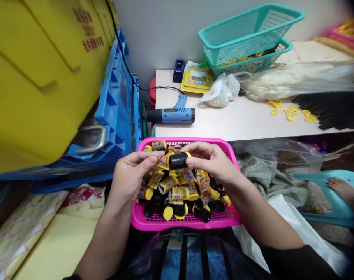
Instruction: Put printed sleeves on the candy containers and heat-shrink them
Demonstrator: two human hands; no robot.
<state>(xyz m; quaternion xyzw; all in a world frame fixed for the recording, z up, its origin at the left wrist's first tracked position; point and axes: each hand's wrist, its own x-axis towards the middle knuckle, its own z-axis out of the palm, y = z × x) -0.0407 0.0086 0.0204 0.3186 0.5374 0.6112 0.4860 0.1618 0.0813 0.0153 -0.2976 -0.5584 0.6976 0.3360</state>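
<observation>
Over a pink basket, both hands meet in front of me. My right hand pinches a small black bottle by its yellow-capped end, the bottle lying sideways. Between the thumb and fingers of my left hand is a yellow printed sleeve, held at the bottle's other end. Whether the sleeve is partly over the bottle I cannot tell. Below them the basket holds many bottles with yellow caps; several wear printed sleeves, while others show plain black sides.
A blue heat gun lies on the white table. Behind it are a yellow printed device, a plastic bag and stacked teal baskets. Small yellow pieces lie further right. Blue crates stand left; a foot rests on a teal stool.
</observation>
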